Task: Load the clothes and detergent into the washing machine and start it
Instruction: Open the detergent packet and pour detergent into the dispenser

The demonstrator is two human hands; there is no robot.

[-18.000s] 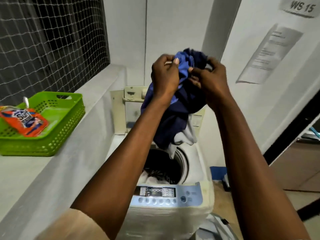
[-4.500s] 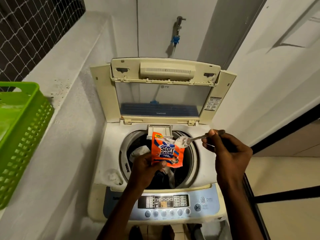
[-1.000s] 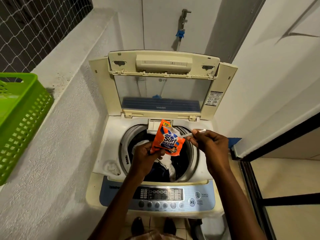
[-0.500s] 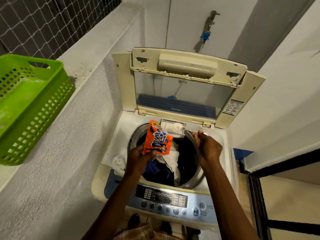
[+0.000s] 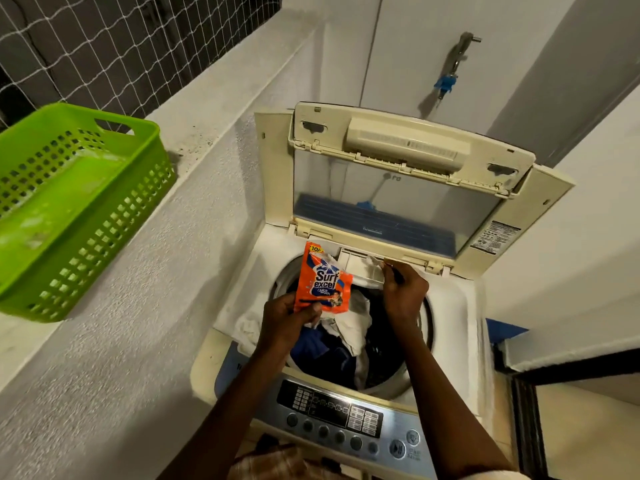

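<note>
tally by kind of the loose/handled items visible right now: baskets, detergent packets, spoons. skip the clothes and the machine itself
Baskets: 1, the green basket on the ledge
Detergent packets: 1, the orange packet in the left hand
Spoons: 1, only partly visible in the right hand over the detergent drawer
Total: 3

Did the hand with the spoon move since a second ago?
Yes. The right hand went back toward the detergent drawer by the lid hinge.
</note>
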